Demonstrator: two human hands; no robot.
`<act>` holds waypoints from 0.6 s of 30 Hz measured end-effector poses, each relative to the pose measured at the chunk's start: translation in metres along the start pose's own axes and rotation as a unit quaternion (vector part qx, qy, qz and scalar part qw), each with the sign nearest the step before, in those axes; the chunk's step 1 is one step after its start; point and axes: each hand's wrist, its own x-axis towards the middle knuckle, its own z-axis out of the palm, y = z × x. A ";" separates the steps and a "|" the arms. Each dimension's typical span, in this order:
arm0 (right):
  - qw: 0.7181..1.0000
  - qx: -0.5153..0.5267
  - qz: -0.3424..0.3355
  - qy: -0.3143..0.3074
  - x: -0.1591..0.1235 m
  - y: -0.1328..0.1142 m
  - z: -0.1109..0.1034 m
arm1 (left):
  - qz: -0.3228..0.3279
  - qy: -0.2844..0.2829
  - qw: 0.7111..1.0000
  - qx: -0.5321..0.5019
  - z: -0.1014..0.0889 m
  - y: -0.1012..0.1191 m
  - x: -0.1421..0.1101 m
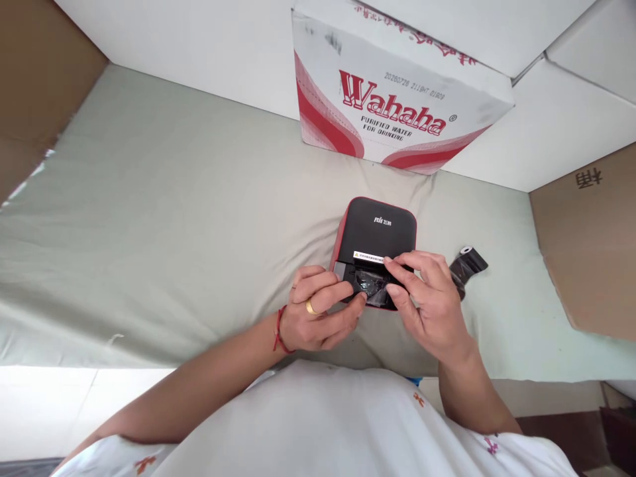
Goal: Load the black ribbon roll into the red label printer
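Note:
A small black and red receipt printer (380, 232) stands on the cloth, with a white warning label (368, 257) across its top. Dark shiny plastic film (371, 283) shows in the front opening. My left hand (322, 308) is closed at the printer's front left corner, its fingers curled and its thumb at the film. On the other side my right hand (430, 298) touches the printer with fingertips apart, index finger by the label and thumb by the film's right edge. The opening's inside is partly hidden by my fingers. Right of that hand lies a black-wrapped roll (468, 268) with a white core end.
Pale green cloth (199, 218) covers the table. A white and red Wahaha water carton (397, 99) stands behind the printer against white panels. Brown cardboard (586, 245) bounds the right side, and more brown cardboard (40, 86) the left.

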 end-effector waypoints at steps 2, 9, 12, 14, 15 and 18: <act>1.000 -0.014 0.007 -0.003 -0.002 -0.003 0.002 | -0.003 -0.006 1.000 -0.011 -0.001 0.000 0.001; 0.999 -0.036 0.022 -0.007 -0.001 -0.008 0.004 | -0.088 -0.039 0.994 -0.057 -0.006 -0.018 0.005; 0.999 -0.033 0.035 -0.007 -0.003 -0.009 0.005 | -0.139 -0.072 0.981 -0.116 -0.010 -0.026 0.009; 0.999 -0.031 0.043 -0.006 -0.005 -0.010 0.006 | -0.163 -0.073 0.974 -0.140 -0.012 -0.027 0.013; 0.998 -0.030 0.046 -0.005 -0.005 -0.010 0.007 | -0.175 -0.072 0.971 -0.144 -0.013 -0.027 0.015; 0.998 -0.027 0.052 0.000 -0.007 -0.009 0.009 | -0.202 -0.075 0.965 -0.151 -0.014 -0.026 0.021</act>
